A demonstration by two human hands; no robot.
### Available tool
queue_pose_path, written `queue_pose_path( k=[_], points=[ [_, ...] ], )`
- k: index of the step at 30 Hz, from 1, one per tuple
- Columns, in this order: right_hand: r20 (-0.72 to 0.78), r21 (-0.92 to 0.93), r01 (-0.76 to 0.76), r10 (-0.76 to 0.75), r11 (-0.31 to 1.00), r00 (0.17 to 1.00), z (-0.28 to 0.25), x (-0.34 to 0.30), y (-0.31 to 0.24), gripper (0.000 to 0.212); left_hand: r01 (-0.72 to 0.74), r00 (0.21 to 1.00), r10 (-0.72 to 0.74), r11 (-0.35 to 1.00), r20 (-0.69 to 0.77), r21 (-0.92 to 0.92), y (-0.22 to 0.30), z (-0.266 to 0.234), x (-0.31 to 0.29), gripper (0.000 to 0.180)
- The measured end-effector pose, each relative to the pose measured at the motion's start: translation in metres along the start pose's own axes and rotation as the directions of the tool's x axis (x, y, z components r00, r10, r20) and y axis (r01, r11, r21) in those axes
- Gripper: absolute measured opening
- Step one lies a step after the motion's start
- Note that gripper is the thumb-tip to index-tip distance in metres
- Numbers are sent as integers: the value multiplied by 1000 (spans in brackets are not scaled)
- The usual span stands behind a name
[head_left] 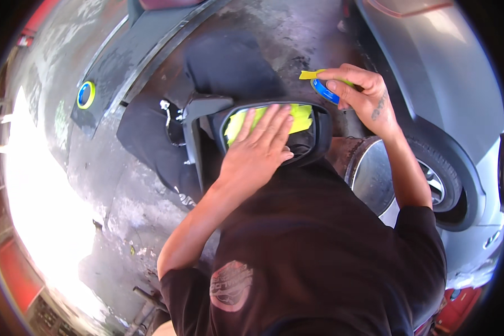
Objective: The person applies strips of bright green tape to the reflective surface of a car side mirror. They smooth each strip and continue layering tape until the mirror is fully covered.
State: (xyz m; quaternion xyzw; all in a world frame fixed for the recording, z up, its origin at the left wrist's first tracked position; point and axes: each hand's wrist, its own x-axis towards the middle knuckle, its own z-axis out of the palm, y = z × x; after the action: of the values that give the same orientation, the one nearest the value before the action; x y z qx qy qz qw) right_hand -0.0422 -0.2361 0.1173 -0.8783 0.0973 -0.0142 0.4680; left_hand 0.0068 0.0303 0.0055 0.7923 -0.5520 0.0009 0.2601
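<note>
Side-mirror assembly (304, 140) mid-frame, long axis across. Left hand (256, 150) nearer: flat on its yellow tape strips (301, 117), gripping nothing. Right hand (367, 96), upper right, pinches blue-cored tape roll (324, 92); mirror lies lower left of that grip.

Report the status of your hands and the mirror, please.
Left hand flat over yellow tape on mirror. Right hand pinching tape roll. Lower-right glass uncovered. Nothing visibly blocking.

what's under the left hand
Yellow tape on the mirror shows to either side of the left hand, and some dark glass at lower right is bare. Whether tape or glass lies directly beneath the hand can't be seen.
</note>
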Motion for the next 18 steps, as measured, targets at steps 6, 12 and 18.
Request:
queue_pose_path(
  k=[6, 12, 18],
  points=[
    [-23, -21, 101, -102, 995, 995, 35, -4, 12, 31, 215, 971, -224, 972, -87, -98, 0, -16, -38, 71],
    [7, -47, 122, -122, 991, 993, 42, 2, 20, 36, 347, 924, -330, 936, -194, 56, 4, -28, -40, 68],
    [-4, 0, 132, -132, 991, 991, 50, 3, 30, 37, 489, 858, -458, 867, -235, 97, 14, -21, -40, 65]
  ],
)
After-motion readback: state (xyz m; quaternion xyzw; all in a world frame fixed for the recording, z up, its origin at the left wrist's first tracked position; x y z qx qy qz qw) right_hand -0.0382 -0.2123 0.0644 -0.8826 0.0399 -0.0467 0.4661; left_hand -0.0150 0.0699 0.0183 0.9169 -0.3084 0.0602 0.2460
